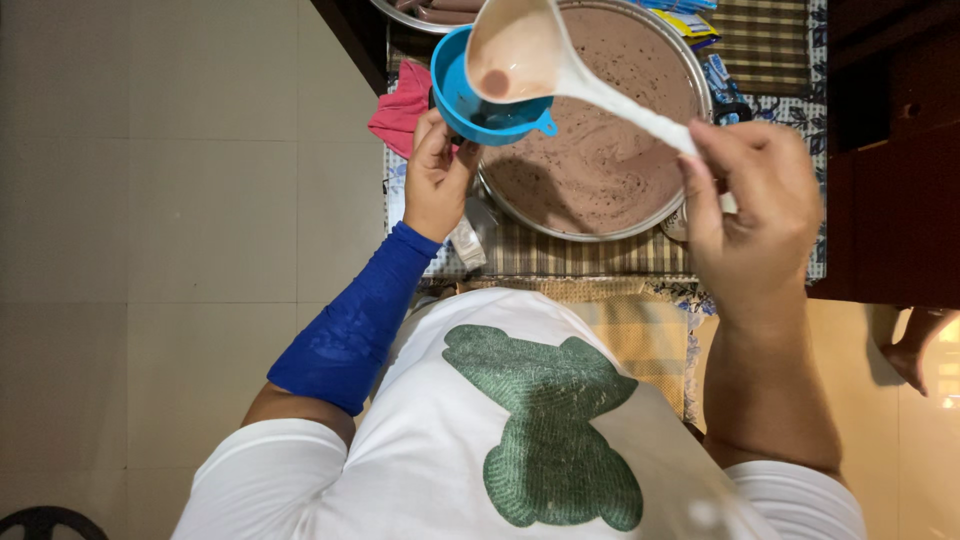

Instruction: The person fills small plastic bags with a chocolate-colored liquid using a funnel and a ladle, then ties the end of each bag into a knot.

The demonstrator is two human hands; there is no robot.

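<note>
The right hand [752, 205] grips a white ladle [545, 62] by its handle, tipped over a blue funnel [478, 100]. The left hand [436, 175] is closed below the funnel, perhaps on a bag, beside the pan [600, 170] of brown batter.

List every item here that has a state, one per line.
Ladle: tilted over the funnel, nearly empty, gripped by the right hand.
Blue funnel: upright, steadied by the left hand.
Metal basin: full of brown speckled liquid.
Pink cloth: crumpled.
</note>
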